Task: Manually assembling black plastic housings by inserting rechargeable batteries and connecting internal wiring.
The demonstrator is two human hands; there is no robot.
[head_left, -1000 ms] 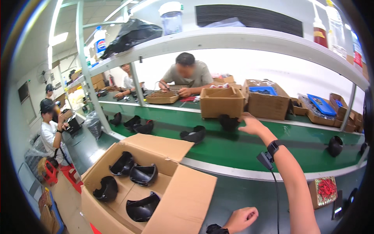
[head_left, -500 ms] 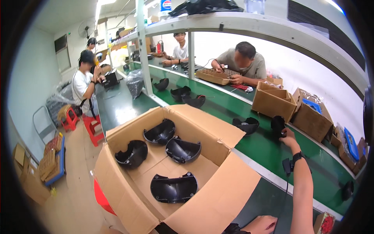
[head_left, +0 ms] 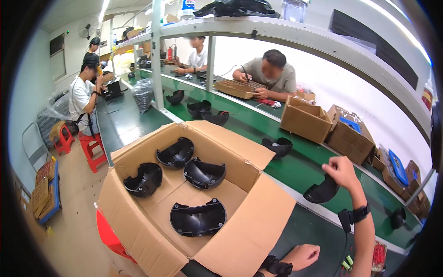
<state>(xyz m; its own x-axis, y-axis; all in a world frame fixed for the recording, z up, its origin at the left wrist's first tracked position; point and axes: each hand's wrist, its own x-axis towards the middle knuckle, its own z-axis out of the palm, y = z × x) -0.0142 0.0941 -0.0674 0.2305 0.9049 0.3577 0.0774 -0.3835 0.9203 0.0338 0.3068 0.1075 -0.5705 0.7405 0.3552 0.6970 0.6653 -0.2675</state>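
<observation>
My right hand (head_left: 340, 171) is closed on the upper edge of a curved black plastic shell (head_left: 321, 190), held over the near side of the green conveyor belt. Low in the picture, my left hand (head_left: 302, 256) is curled into a loose fist over the dark bench, beside the cardboard box (head_left: 272, 217); nothing shows in its fingers. Inside that open box lie several similar shells, among them one nearest me (head_left: 198, 219) and one at the left (head_left: 144, 179). Another black shell (head_left: 278, 147) sits on the belt beyond the box's right flap.
More shells (head_left: 200, 109) lie farther along the belt, and one (head_left: 398, 218) is at the right. Cardboard cartons (head_left: 305, 119) line the far side, where a person (head_left: 273, 74) works over a tray. A shelf frame post (head_left: 158, 60) rises behind the box. Red parts fill a small box (head_left: 379, 256).
My right hand has brought the shell nearer to me and tilted it lower. My left hand has come farther into view. The whole scene has shifted left with my head.
</observation>
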